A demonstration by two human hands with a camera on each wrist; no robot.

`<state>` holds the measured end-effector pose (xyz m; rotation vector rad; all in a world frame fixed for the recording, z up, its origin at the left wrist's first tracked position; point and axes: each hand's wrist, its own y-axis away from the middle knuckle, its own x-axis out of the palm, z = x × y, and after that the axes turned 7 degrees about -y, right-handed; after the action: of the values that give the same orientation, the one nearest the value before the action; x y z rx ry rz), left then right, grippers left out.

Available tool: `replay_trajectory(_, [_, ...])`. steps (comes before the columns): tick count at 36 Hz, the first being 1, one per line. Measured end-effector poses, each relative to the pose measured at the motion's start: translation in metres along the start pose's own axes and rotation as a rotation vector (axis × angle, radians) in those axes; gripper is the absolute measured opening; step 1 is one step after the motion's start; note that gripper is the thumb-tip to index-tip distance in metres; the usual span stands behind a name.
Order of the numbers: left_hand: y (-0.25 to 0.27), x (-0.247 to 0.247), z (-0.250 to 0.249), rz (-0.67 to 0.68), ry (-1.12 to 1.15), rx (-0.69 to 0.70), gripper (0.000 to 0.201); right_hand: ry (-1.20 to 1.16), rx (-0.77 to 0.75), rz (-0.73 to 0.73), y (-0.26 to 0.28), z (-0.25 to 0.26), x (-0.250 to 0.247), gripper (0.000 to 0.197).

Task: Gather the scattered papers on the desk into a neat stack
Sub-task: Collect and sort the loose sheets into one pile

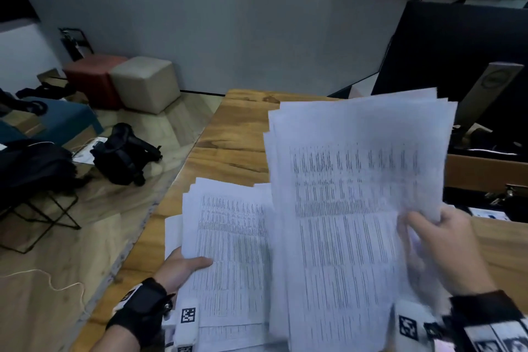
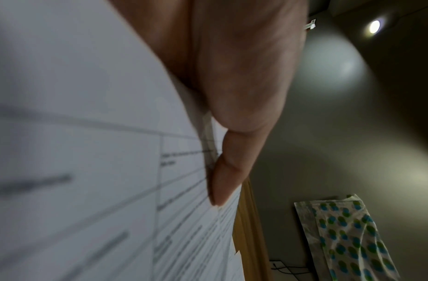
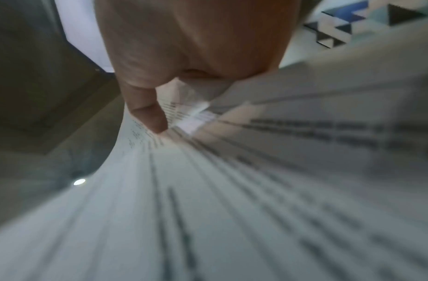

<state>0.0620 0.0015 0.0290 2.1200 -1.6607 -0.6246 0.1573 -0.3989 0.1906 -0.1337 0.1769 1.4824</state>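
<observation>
Two bundles of white printed papers are held above the wooden desk (image 1: 228,140). My left hand (image 1: 183,264) grips the lower left bundle of papers (image 1: 228,251) at its left edge, thumb lying on the top sheet. In the left wrist view that thumb (image 2: 222,182) presses on the papers (image 2: 87,152). My right hand (image 1: 440,246) holds the larger, raised bundle (image 1: 351,194) at its right edge; this bundle overlaps the left one and its sheets fan unevenly at the top. The right wrist view shows the thumb (image 3: 150,117) pinching blurred papers (image 3: 232,190).
A dark monitor (image 1: 457,51) on a stand rises at the desk's back right, with a cardboard box (image 1: 485,171) and clutter below it. Off the desk's left edge lie black bags (image 1: 123,154), a chair, two cube stools (image 1: 145,83) and a cable on the floor.
</observation>
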Motion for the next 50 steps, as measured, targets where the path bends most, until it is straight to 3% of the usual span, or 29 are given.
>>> replay_trajectory(2, [0.002, 0.002, -0.003, 0.002, -0.027, -0.005, 0.054, -0.096, 0.059, 0.021, -0.007, -0.011, 0.014, 0.009])
replay_trajectory(5, [0.001, 0.007, -0.004, -0.019, -0.043, -0.017, 0.035, -0.123, 0.125, 0.094, -0.012, -0.033, 0.050, 0.028])
replay_trajectory(11, [0.003, 0.015, -0.002, -0.031, 0.010, -0.046, 0.045, 0.095, 0.249, 0.331, 0.009, -0.085, 0.117, 0.029])
replay_trajectory(14, [0.002, 0.016, -0.001, -0.023, 0.157, -0.053, 0.056, 0.136, 0.283, 0.395, 0.023, -0.110, 0.136, 0.031])
replay_trajectory(17, [0.006, 0.022, -0.005, 0.007, 0.191, -0.038, 0.041, 0.145, 0.252, 0.432, 0.034, -0.119, 0.145, 0.032])
replay_trajectory(21, [-0.002, 0.021, 0.006, 0.013, 0.008, 0.041, 0.083, 0.126, 0.243, 0.489, 0.036, -0.129, 0.147, 0.021])
replay_trajectory(23, [-0.003, 0.019, 0.011, 0.009, -0.013, 0.039, 0.071, 0.190, 0.274, 0.395, 0.033, -0.138, 0.140, 0.017])
replay_trajectory(25, [-0.001, 0.019, 0.011, 0.004, -0.008, 0.050, 0.051, 0.425, 0.330, 0.157, 0.025, -0.152, 0.126, 0.037])
replay_trajectory(27, [0.000, 0.020, 0.011, -0.002, -0.018, 0.062, 0.043, 0.679, 0.464, -0.030, 0.019, -0.161, 0.108, 0.060])
replay_trajectory(31, [0.004, 0.022, 0.013, -0.025, -0.047, 0.073, 0.037, 0.763, 0.667, -0.079, 0.013, -0.182, 0.088, 0.106])
replay_trajectory(34, [0.004, 0.020, 0.017, -0.047, -0.059, 0.066, 0.031, 0.790, 0.701, -0.115, 0.008, -0.191, 0.091, 0.118])
replay_trajectory(39, [0.002, 0.018, 0.025, -0.067, -0.044, 0.036, 0.036, 0.645, 0.766, -0.225, 0.001, -0.192, 0.095, 0.099])
replay_trajectory(43, [0.000, 0.017, 0.031, -0.077, -0.008, 0.025, 0.036, 0.635, 0.782, -0.167, 0.001, -0.191, 0.097, 0.077])
replay_trajectory(47, [-0.003, 0.017, 0.033, -0.080, 0.019, 0.028, 0.036, 0.708, 0.768, -0.115, 0.005, -0.189, 0.100, 0.041])
replay_trajectory(50, [-0.004, 0.017, 0.033, -0.085, 0.023, 0.028, 0.036, 0.748, 0.745, -0.149, 0.005, -0.188, 0.100, 0.035])
